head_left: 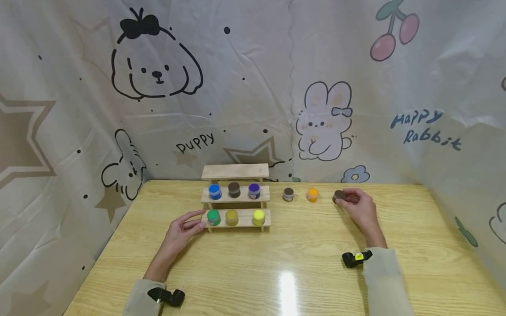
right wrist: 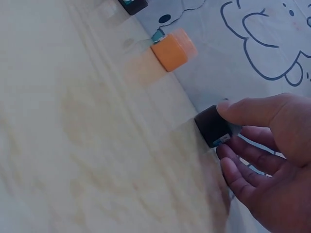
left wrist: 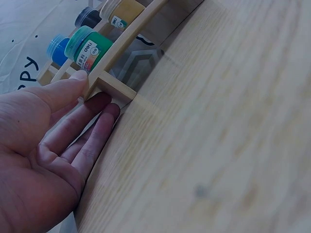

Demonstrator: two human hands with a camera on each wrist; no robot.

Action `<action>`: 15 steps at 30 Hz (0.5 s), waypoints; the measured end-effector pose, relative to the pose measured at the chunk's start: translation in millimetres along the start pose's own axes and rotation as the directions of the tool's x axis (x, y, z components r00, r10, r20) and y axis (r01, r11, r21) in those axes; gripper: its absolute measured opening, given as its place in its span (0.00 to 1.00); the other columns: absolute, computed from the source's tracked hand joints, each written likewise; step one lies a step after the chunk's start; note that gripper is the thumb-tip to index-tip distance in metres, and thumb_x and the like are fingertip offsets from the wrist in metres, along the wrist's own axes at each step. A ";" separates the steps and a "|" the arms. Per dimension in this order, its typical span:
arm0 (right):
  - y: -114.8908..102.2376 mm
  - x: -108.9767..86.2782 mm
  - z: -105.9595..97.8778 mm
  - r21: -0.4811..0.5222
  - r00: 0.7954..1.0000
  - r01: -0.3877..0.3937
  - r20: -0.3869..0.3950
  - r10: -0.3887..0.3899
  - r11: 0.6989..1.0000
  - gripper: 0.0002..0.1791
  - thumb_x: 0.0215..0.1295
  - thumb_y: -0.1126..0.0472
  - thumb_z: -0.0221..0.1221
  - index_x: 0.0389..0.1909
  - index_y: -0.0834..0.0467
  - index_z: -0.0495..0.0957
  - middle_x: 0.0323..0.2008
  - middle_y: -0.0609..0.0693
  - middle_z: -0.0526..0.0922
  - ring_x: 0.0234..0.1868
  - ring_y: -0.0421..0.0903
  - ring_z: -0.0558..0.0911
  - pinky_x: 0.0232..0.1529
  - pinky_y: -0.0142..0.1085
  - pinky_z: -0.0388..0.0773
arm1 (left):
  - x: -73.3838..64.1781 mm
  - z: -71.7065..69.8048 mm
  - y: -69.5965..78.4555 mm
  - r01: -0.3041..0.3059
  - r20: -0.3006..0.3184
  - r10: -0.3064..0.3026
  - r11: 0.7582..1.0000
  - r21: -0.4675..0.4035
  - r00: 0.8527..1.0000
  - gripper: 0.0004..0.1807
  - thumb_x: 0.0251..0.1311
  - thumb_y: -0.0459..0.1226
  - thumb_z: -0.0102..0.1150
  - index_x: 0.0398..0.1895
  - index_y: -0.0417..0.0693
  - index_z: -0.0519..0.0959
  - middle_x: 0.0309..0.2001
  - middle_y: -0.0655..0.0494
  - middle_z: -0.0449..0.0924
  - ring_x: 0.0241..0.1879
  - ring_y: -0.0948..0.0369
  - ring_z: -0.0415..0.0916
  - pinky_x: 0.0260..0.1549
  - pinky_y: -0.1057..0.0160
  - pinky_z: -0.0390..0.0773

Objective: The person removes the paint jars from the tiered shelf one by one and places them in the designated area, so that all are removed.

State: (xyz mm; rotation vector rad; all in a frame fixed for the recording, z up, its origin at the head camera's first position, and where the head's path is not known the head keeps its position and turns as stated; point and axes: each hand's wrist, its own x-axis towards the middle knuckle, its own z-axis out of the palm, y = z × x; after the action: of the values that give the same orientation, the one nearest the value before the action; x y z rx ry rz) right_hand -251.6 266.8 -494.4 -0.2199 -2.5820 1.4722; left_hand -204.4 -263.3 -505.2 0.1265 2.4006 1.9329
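My left hand [head_left: 179,235] holds the left end of a tiered wooden rack [head_left: 236,171], the thumb close by a green paint jar [left wrist: 91,48] and the fingers at the rack's leg. On the lower tier stand the green jar, an ochre jar [head_left: 232,217] and a yellow jar [head_left: 258,217]. The middle tier bears a blue jar [head_left: 215,192], a dark brown jar [head_left: 234,189] and a purple jar [head_left: 254,191]. Over to the right, my right hand [head_left: 360,210] pinches a dark paint jar [right wrist: 213,127] between thumb and fingers, low at the tabletop.
Between the rack and my right hand, another dark jar [head_left: 288,194] and an orange jar [head_left: 312,195] stand on the wooden table [head_left: 245,267]. A printed curtain [head_left: 253,87] rises right behind the table's back edge and hangs along both sides.
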 end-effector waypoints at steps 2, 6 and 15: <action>-2.0 -0.7 -3.2 0.004 1.000 0.004 0.011 -0.004 1.000 0.28 0.69 0.60 0.67 0.65 0.68 0.73 0.60 0.68 0.78 0.60 0.61 0.79 0.47 0.21 0.75 | 0.7 0.3 -0.1 0.002 0.003 -0.002 1.000 -0.006 1.000 0.25 0.70 0.33 0.64 0.68 0.38 0.75 0.54 0.36 0.84 0.46 0.67 0.85 0.45 0.69 0.82; -9.1 -0.8 -9.3 0.022 0.999 0.034 -0.016 -0.033 0.999 0.29 0.71 0.55 0.66 0.66 0.67 0.73 0.61 0.64 0.78 0.62 0.59 0.78 0.57 0.34 0.78 | 2.0 0.3 -1.0 -0.009 0.006 0.009 1.000 -0.010 1.000 0.25 0.69 0.33 0.64 0.68 0.38 0.76 0.53 0.35 0.84 0.46 0.67 0.85 0.45 0.69 0.82; -34.1 -3.1 -13.1 0.005 0.985 0.112 -0.133 -0.110 0.994 0.25 0.72 0.55 0.64 0.62 0.66 0.76 0.59 0.61 0.80 0.61 0.56 0.78 0.62 0.48 0.76 | 0.9 0.3 -1.0 -0.007 0.010 0.007 1.000 -0.013 1.000 0.25 0.69 0.33 0.64 0.68 0.38 0.75 0.53 0.35 0.84 0.46 0.66 0.85 0.45 0.69 0.82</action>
State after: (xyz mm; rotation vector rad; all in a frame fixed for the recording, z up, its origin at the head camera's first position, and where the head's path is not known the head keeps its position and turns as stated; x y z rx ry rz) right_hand -247.4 260.0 -458.6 -0.1631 -2.4384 1.3861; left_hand -205.3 -263.2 -506.3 0.1432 2.3844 1.9454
